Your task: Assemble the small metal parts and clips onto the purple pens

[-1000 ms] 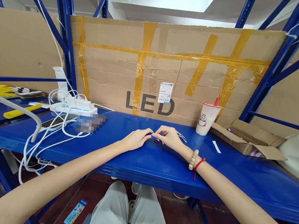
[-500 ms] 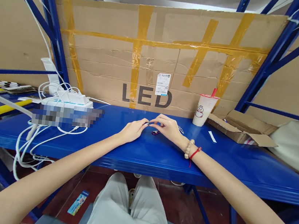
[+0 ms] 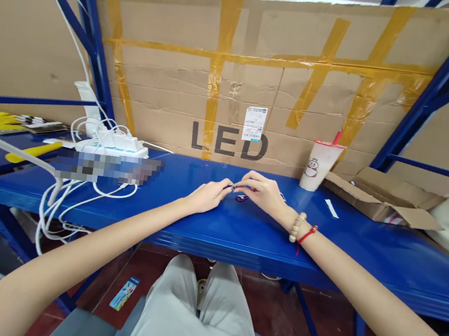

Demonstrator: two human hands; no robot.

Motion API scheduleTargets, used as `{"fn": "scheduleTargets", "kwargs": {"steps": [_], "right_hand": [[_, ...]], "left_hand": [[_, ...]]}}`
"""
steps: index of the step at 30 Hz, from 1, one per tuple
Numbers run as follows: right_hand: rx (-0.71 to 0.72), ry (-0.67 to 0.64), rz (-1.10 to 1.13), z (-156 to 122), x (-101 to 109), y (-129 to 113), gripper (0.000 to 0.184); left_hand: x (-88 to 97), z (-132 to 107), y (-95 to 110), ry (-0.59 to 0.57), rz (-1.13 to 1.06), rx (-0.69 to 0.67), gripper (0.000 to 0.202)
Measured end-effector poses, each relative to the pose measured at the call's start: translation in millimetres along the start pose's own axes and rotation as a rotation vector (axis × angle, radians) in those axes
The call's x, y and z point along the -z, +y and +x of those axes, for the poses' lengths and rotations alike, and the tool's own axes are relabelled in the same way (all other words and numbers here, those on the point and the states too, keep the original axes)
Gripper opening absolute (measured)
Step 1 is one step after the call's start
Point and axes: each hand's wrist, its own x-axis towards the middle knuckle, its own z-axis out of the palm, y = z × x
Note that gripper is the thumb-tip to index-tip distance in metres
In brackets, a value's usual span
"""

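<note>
Both hands meet over the middle of a blue metal shelf (image 3: 240,236). My left hand (image 3: 206,196) and my right hand (image 3: 265,192) pinch a tiny metal piece (image 3: 233,188) between their fingertips; it is too small to name. A small purple item (image 3: 241,198) lies on the shelf right under my right hand's fingers. A bead bracelet and a red string sit on my right wrist (image 3: 299,230).
A white power strip with plugs and white cables (image 3: 113,148) lies at the left. A drink cup with a red straw (image 3: 318,165) and an open cardboard box (image 3: 385,203) stand at the right. A taped cardboard sheet marked LED (image 3: 239,82) backs the shelf. A white strip (image 3: 330,208) lies near the cup.
Both hands have lifted slightly off the shelf and hold the tiny metal piece between their fingertips. The purple item stays on the shelf. The view tilted down a little.
</note>
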Motion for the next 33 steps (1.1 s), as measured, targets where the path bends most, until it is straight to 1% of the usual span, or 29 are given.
{"fn": "scheduleTargets", "kwargs": {"steps": [7, 11, 16, 19, 22, 24, 26, 28, 31, 33], "right_hand": [[0.03, 0.046, 0.039, -1, 2, -4, 0.02], [0.07, 0.048, -0.006, -2, 1, -2, 0.016], [0.211, 0.08, -0.132, -1, 0, 3, 0.014], [0.276, 0.034, -0.23, 2, 0, 6, 0.019], [0.331, -0.017, -0.268, 9, 0, 8, 0.021], [0.385, -0.036, -0.28, 13, -1, 9, 0.028], [0.419, -0.062, -0.299, 14, -3, 14, 0.032], [0.445, -0.079, -0.312, 11, -7, 24, 0.032], [0.485, -0.099, -0.283, 3, -14, 43, 0.027], [0.508, -0.1, -0.289, 1, -18, 53, 0.03]], "left_hand": [[2.9, -4, 5, -0.004, -0.008, -0.003, 0.031], [2.4, -3, 3, -0.052, -0.009, 0.009, 0.031], [-0.3, 0, -3, -0.106, -0.029, -0.002, 0.029], [-1.9, 3, -6, -0.176, -0.032, 0.004, 0.028], [-3.4, 5, -10, -0.198, -0.018, 0.013, 0.025], [-3.9, 7, -12, -0.213, -0.02, 0.025, 0.023], [-3.8, 8, -13, -0.22, -0.042, 0.035, 0.022], [-3.3, 8, -13, -0.225, -0.067, 0.059, 0.021], [-1.2, 10, -13, -0.236, -0.111, 0.121, 0.021], [2.0, 10, -14, -0.248, -0.127, 0.176, 0.023]]}}
